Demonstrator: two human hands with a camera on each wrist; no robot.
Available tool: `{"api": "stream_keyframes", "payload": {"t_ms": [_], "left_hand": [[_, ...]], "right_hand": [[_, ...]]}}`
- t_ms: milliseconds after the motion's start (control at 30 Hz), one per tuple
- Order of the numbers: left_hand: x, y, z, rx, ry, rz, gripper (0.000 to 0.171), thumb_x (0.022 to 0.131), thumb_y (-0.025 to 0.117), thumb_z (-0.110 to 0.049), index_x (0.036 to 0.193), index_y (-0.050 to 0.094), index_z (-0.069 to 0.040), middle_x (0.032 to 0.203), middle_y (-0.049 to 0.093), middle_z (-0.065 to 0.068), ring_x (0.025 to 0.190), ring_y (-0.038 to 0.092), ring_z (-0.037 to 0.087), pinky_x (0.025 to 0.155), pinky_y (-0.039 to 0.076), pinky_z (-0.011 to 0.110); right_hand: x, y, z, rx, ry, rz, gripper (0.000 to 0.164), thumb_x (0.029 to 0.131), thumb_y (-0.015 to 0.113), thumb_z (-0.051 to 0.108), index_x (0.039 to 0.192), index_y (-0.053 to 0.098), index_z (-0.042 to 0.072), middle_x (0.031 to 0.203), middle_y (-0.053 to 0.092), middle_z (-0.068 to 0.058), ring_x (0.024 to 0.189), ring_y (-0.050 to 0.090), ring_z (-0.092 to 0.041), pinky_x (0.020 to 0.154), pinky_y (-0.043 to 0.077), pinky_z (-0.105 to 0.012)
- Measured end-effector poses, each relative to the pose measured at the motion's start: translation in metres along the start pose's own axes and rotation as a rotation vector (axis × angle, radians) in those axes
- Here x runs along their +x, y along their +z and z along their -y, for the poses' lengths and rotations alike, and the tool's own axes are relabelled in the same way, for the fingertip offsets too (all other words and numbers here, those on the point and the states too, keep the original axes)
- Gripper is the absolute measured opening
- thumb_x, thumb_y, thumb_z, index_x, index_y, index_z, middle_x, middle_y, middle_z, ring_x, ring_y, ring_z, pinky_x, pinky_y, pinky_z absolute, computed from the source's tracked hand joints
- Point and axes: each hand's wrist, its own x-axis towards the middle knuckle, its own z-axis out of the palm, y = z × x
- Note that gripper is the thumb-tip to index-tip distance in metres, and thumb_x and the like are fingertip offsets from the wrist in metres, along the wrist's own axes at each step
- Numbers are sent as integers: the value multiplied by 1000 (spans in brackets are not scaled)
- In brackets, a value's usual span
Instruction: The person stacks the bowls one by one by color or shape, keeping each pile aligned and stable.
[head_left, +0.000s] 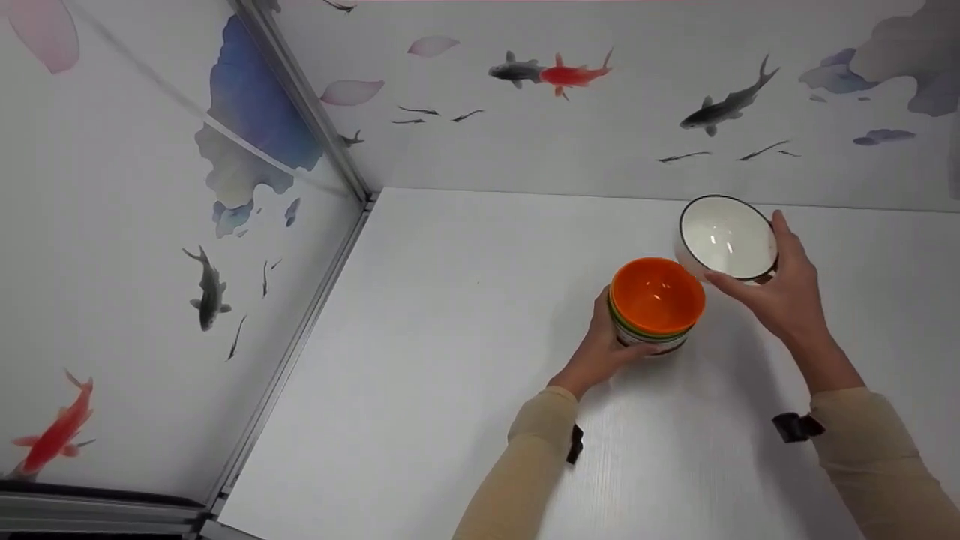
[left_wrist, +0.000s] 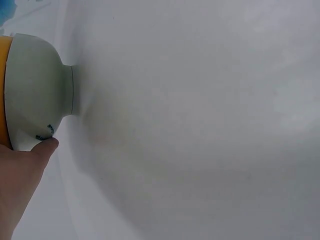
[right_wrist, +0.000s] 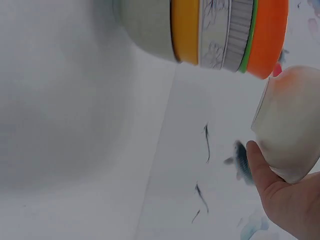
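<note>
A stack of nested bowls stands on the table, topped by an orange bowl [head_left: 658,296]. Below it in the right wrist view show a thin green rim, patterned grey-white bands, a yellow bowl [right_wrist: 185,32] and a pale bottom bowl [right_wrist: 147,27]. My left hand [head_left: 600,346] grips the stack from its left side; its thumb presses the pale bottom bowl [left_wrist: 37,87] in the left wrist view. Up and to the right of the stack, my right hand [head_left: 787,296] holds a white bowl [head_left: 729,236] with a dark rim, tilted, thumb and fingers on opposite sides.
The white table [head_left: 420,360] extends around the stack. Behind it rises a wall [head_left: 585,150] painted with fish and petals. A similar panel [head_left: 135,247] stands at the left, with a metal rail [head_left: 300,330] along the table's left edge.
</note>
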Motion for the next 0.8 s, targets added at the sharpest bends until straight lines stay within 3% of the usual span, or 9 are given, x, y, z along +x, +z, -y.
{"api": "stream_keyframes", "payload": {"t_ms": [133, 333, 400, 467, 533, 600, 733, 800], "left_hand": [[0, 0, 0, 14, -5, -11, 98, 79, 72, -38, 144, 0, -37, 147, 21, -19, 134, 25, 0, 112, 30, 29], [0, 1, -1, 69, -30, -26, 98, 79, 71, -43, 145, -1, -38, 145, 23, -18, 132, 27, -1, 110, 33, 26], [0, 1, -1, 84, -34, -34, 99, 78, 71, -43, 145, -2, -38, 145, 24, -18, 132, 27, 0, 109, 34, 25], [1, 1, 0, 99, -31, -38, 99, 78, 70, -44, 145, -2, -38, 145, 23, -17, 132, 28, 0, 109, 34, 25], [1, 1, 0, 115, -30, -39, 99, 79, 70, -44, 146, -2, -37, 146, 23, -15, 132, 28, 1, 110, 33, 25], [1, 1, 1, 131, -25, -34, 100, 79, 70, -44, 146, -3, -35, 146, 22, -13, 132, 28, 1, 111, 32, 25], [0, 0, -2, 164, -14, -14, 102, 79, 71, -42, 146, -6, -31, 148, 20, -10, 133, 27, 2, 111, 29, 24], [1, 0, -3, 171, -7, -3, 103, 80, 71, -41, 146, -7, -30, 149, 19, -8, 133, 26, 2, 112, 28, 23]], "right_hand": [[-8, 11, 13, -17, -103, 9, 103, 74, 80, 30, 152, 14, 16, 148, 30, -16, 126, 39, -39, 92, 43, -58], [-19, 24, 18, -12, -209, 24, 107, 69, 84, 25, 152, 17, 16, 142, 37, -19, 119, 44, -37, 88, 45, -62], [-22, 28, 17, -17, -237, 28, 108, 68, 85, 24, 152, 17, 16, 141, 40, -19, 118, 45, -36, 92, 48, -54], [-25, 31, 16, -16, -269, 28, 108, 67, 85, 23, 151, 18, 14, 139, 41, -20, 118, 46, -36, 96, 48, -33], [-27, 35, 14, -20, -293, 26, 108, 66, 86, 22, 151, 19, 13, 137, 43, -20, 116, 46, -35, 92, 42, -13], [-29, 37, 12, -11, -308, 28, 109, 65, 86, 21, 151, 19, 13, 136, 43, -20, 116, 47, -34, 85, 33, -2], [-31, 40, 10, 2, -314, 35, 111, 63, 88, 20, 151, 20, 12, 138, 42, -19, 117, 47, -33, 84, 29, 1], [-32, 41, 10, 7, -307, 41, 112, 62, 88, 20, 151, 19, 13, 139, 41, -19, 119, 46, -33, 89, 35, -5]]}}
